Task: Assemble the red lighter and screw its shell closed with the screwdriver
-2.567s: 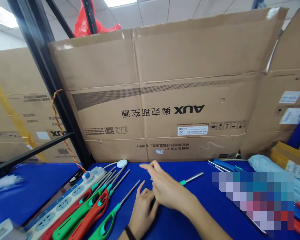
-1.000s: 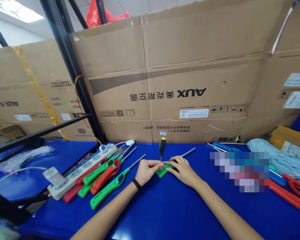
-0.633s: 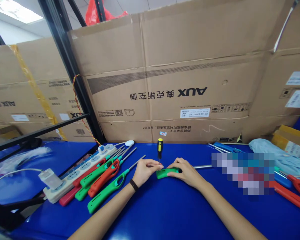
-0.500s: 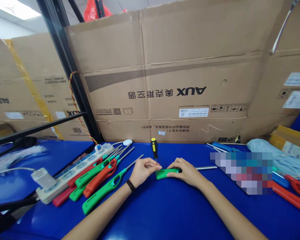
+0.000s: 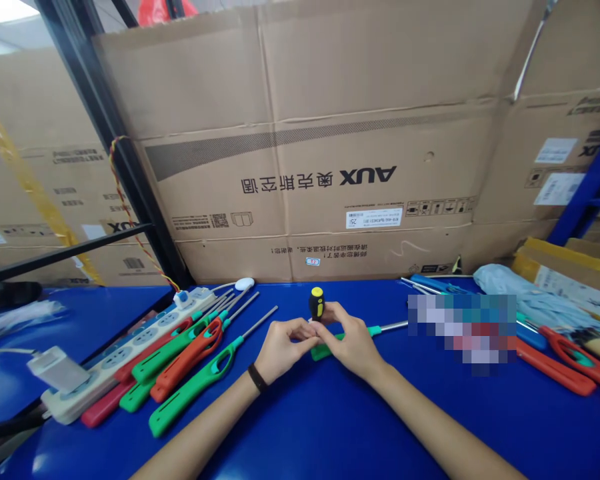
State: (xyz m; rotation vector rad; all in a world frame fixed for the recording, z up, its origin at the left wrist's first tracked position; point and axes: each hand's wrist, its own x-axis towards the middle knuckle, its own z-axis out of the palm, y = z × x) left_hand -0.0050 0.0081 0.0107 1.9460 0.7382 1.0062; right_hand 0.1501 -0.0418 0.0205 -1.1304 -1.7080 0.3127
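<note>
A small screwdriver (image 5: 317,304) with a black and yellow handle stands upright over the blue table. My left hand (image 5: 286,343) is closed, its fingertips pinched together at the screwdriver's shaft. From the other side, my right hand (image 5: 354,340) closes its thumb and fingers at the same spot, with its index finger behind the handle. Fingers hide most of the shaft and its tip. Beneath my right hand lies a green long-nosed lighter (image 5: 321,351), its metal tube (image 5: 394,326) pointing right; my hand covers its middle.
On the left, several red, green and orange lighters (image 5: 187,390) lie against a white power strip (image 5: 111,360). More lighters (image 5: 555,367) and a blurred-out patch (image 5: 465,333) are on the right, near a pale blue plastic bag (image 5: 523,293). Cardboard (image 5: 300,153) walls the back.
My right hand has let go of the green lighter and moved up and left to the screwdriver. The left hand stays at the shaft. The whole view has shifted slightly.
</note>
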